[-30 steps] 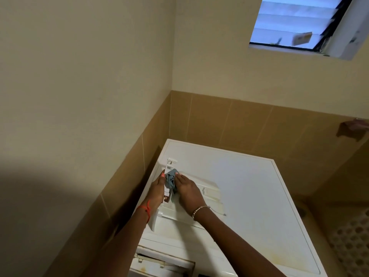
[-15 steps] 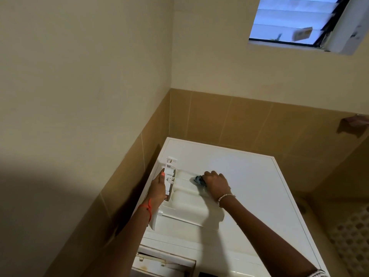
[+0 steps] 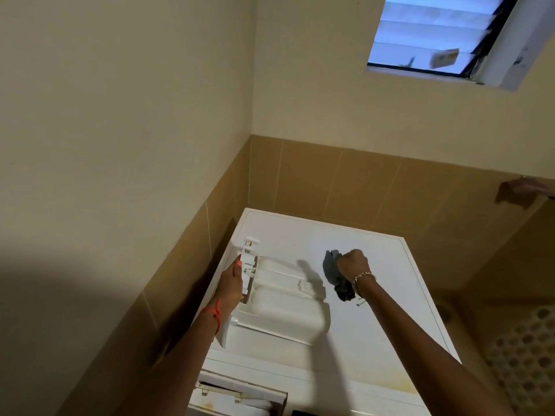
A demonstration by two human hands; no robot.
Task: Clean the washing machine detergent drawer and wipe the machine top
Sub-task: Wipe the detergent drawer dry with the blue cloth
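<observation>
Standing in tiled corner [image 3: 250, 175], machine top [image 3: 300, 235]

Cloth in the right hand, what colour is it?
The cloth is dark bluish grey; head view shows it best.

No legible text or labels anywhere.

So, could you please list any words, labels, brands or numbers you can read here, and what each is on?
None readable.
On the detergent drawer, held by the left hand: no print visible.
On the washing machine top: no marking visible.
On the cloth in the right hand: nothing.
On the small card at the window: too blurred to read.
</observation>
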